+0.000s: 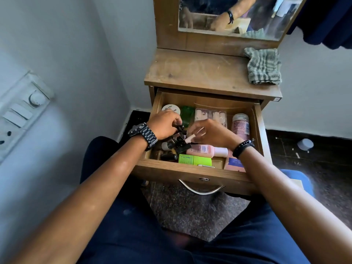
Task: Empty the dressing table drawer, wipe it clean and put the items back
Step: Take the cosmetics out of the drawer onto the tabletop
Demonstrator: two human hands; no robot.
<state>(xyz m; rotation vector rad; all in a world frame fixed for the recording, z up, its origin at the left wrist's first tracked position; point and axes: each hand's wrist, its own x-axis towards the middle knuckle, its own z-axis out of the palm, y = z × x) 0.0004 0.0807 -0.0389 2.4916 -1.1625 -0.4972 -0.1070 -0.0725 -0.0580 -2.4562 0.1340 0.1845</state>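
Note:
The wooden drawer [190,171] of the dressing table stands pulled open and full of cosmetics. My left hand [164,125] reaches into its left part and grips small black tubes [180,128]. My right hand [213,133] is beside it, pinching a slim pale pink tube [190,139]. Below the hands lie a pink bottle with a white cap [207,150], a green box [194,160] and more dark tubes [169,155]. At the back sit a round white jar [171,108], a green bottle [187,114], a clear plastic pack [210,114] and a pink canister [240,123].
A striped grey-green cloth [263,66] lies on the right of the dusty tabletop [200,71], below the mirror [228,16]. A wall with a switch panel [21,111] is close on the left. A small white cap [305,144] lies on the dark floor to the right.

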